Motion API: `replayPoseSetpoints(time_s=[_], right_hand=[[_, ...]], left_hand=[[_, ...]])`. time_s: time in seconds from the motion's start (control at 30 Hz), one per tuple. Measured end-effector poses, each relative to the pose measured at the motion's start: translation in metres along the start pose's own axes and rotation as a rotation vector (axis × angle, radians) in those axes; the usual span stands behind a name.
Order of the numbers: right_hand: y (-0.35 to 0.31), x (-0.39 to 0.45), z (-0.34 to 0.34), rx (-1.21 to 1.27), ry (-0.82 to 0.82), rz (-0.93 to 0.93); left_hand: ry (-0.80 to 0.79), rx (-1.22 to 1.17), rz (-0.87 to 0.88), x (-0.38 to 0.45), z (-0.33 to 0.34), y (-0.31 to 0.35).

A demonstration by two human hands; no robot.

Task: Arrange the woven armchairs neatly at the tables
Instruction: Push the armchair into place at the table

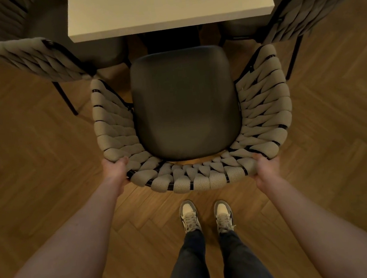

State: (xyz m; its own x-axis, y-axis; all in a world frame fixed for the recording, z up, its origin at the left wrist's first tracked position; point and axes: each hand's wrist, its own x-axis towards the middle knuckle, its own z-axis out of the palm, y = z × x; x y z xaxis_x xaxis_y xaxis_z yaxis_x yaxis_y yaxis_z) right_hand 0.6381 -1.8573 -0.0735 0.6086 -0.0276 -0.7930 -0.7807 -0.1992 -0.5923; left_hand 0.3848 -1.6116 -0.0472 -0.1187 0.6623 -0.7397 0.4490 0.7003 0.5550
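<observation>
I am holding the woven armchair (190,124) directly in front of me, its dark seat cushion (185,104) facing up and its open front pointing toward the white table (169,5). The front edge of the cushion is lying just short of the table's near edge, not tucked under it. My left hand (116,170) is gripping the back rim of the chair at its left rear corner, thumb resting on top of the beige webbing and the other fingers wrapped underneath out of sight. My right hand (265,167) is gripping the same rim at the right rear corner, fingers curled round the woven band. Both my arms are reaching forward, well apart, one on each side of the curved backrest.

My sneakers (206,215) are standing side by side on the herringbone wood floor (31,156), just behind the chair's back. A second woven armchair (31,57) is sitting at the left side of the table, its seat partly under the tabletop, and a third woven armchair (314,9) is sitting at the right side in the same way.
</observation>
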Motion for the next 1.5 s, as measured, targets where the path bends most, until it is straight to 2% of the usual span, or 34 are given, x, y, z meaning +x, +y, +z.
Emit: replayPoseSetpoints(time_s=[0.13, 0.27, 0.37, 0.43, 0.5, 0.67, 0.83, 1.27, 1.43, 1.5], right_hand=[[-0.003, -0.004, -0.002, -0.042, 0.007, -0.012], [0.001, -0.021, 0.0, -0.289, 0.149, -0.238], [0.01, -0.037, 0.006, -0.319, 0.181, -0.393], [0.013, -0.042, 0.01, -0.249, 0.195, -0.353], [0.015, -0.038, 0.013, -0.144, 0.197, -0.232], [0.009, -0.021, 0.006, -0.133, 0.142, -0.055], [0.004, -0.017, 0.001, -0.145, 0.133, -0.077], [0.013, -0.018, -0.008, -0.301, 0.163, -0.109], [0.017, -0.016, -0.022, -0.302, 0.06, -0.089], [0.011, -0.022, -0.022, -0.345, 0.077, -0.135]], left_hand=[[-0.042, 0.028, 0.011, 0.0, -0.008, -0.003], [-0.093, 0.041, 0.04, -0.003, -0.018, -0.01], [-0.135, 0.03, 0.036, -0.008, -0.029, -0.019], [-0.155, 0.013, 0.016, -0.009, -0.038, -0.026], [-0.163, -0.002, 0.013, -0.008, -0.046, -0.026], [-0.184, 0.066, 0.069, -0.007, -0.041, -0.015], [-0.138, 0.123, 0.133, -0.009, -0.031, -0.011], [-0.1, 0.257, 0.108, -0.013, -0.029, -0.012], [-0.081, 0.286, 0.118, -0.011, -0.029, -0.014], [-0.074, 0.303, 0.121, -0.014, -0.03, -0.012]])
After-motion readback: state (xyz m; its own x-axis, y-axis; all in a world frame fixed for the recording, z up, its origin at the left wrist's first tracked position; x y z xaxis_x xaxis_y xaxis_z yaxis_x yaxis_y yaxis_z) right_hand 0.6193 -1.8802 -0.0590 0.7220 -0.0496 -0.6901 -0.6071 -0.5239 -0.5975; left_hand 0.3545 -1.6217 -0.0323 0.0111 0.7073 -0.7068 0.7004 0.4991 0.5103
